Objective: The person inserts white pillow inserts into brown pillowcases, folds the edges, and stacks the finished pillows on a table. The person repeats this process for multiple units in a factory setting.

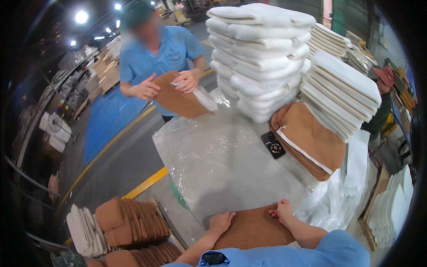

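Plastic-wrapped surface [222,160] carries a brown cover [253,229] at its near edge, long axis crosswise, left hand [221,221] and right hand [283,210] pressing flat on its far corners.

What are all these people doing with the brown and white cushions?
The person wearing the camera presses both hands, left hand and right hand, onto a flat brown cover at the near edge of a plastic-wrapped table. Across the table, a co-worker in a blue shirt holds another brown cover with a white pad. White pads are stacked high on the table, beside a pile of brown covers.
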`<state>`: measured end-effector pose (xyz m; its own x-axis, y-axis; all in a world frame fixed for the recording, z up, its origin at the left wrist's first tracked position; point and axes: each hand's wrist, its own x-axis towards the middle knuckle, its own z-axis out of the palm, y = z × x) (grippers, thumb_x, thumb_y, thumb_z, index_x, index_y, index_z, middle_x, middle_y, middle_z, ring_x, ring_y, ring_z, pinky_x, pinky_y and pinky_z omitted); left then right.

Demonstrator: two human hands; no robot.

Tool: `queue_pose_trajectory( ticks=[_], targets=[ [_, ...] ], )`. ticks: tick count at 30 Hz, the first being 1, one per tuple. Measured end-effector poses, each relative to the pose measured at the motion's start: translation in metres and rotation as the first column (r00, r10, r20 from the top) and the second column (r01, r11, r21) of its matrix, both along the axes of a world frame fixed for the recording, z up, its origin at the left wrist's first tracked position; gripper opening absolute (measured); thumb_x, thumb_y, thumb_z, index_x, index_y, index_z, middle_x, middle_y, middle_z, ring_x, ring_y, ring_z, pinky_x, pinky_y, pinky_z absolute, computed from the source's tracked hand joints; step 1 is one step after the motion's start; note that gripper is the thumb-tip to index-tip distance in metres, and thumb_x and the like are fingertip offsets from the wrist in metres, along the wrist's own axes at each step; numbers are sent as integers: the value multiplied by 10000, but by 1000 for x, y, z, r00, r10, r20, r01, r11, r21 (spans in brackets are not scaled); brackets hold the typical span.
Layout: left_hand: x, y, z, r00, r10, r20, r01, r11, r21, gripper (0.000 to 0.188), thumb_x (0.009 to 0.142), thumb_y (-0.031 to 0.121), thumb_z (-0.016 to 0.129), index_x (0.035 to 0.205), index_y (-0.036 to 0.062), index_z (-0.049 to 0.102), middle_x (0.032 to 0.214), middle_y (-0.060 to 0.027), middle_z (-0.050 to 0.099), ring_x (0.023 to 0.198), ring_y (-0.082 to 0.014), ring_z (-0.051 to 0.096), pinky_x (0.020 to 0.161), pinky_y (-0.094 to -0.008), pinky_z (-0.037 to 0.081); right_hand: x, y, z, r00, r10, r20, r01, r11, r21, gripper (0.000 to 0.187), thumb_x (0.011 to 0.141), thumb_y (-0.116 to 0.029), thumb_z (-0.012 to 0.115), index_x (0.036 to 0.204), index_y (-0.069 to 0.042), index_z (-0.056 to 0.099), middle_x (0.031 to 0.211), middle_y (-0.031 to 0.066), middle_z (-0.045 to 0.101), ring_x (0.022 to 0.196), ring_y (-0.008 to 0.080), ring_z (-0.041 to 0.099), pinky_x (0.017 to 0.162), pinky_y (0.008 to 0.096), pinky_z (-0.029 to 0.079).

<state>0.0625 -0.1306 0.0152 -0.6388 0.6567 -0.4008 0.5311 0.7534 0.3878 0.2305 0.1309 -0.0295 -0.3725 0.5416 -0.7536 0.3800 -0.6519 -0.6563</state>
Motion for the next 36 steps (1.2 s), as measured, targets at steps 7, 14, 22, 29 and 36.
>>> queue_pose_trajectory(
  ticks=[7, 14, 22, 29, 36],
  targets=[
    [-11, -21, 16, 996, 42, 75, -56, 978, 200, 503, 1096, 495, 478, 1094, 86, 772, 1131, -195, 759, 1098, -404, 691, 957, -500, 540, 18, 21, 30, 978, 137, -156, -153, 984, -95, 142, 1113, -164, 524, 1226, -91, 569, 985, 120, 636, 827, 330, 761, 549, 397, 599],
    [40, -140, 42, 660, 125, 741, -680, 518, 519, 629, 1171, 451, 345, 1176, -23, 758, 1437, -170, 665, 1408, -284, 550, 1235, -424, 349, 156, 36, 51, 924, 212, -318, -72, 914, 399, 462, 1128, -428, 497, 1237, -42, 725, 1361, 113, 703, 1141, 217, 698, 1000, 395, 538],
    [22, -130, 34, 101, 390, 915, -978, -129, 163, 698, 1124, 603, 365, 1156, -11, 696, 1119, -177, 753, 1171, -306, 687, 1034, -443, 519, 95, 22, 58, 946, -34, -323, 132, 948, 288, 824, 1072, -765, 323, 894, -53, 698, 806, 88, 682, 774, 216, 660, 770, 365, 537],
    [14, -92, 33, 658, 663, 359, -717, 404, 568, 666, 1111, 513, 465, 1536, 1, 485, 1542, -234, 503, 1412, -400, 495, 1192, -470, 392, 32, 49, 72, 943, 265, 199, -330, 684, 651, 717, 1107, -669, 342, 1296, -43, 637, 1260, 210, 664, 1153, 328, 635, 1009, 456, 491],
    [67, -56, 6, 859, 92, -504, -101, 995, 10, 774, 1058, 471, 554, 1673, 63, 320, 1761, -219, 178, 1588, -565, 111, 1296, -631, 145, 6, -10, 54, 471, 298, 830, -774, -311, 551, 765, 1113, -575, 364, 1652, -32, 360, 1741, 168, 304, 1642, 372, 161, 1322, 579, 121]
  ],
)
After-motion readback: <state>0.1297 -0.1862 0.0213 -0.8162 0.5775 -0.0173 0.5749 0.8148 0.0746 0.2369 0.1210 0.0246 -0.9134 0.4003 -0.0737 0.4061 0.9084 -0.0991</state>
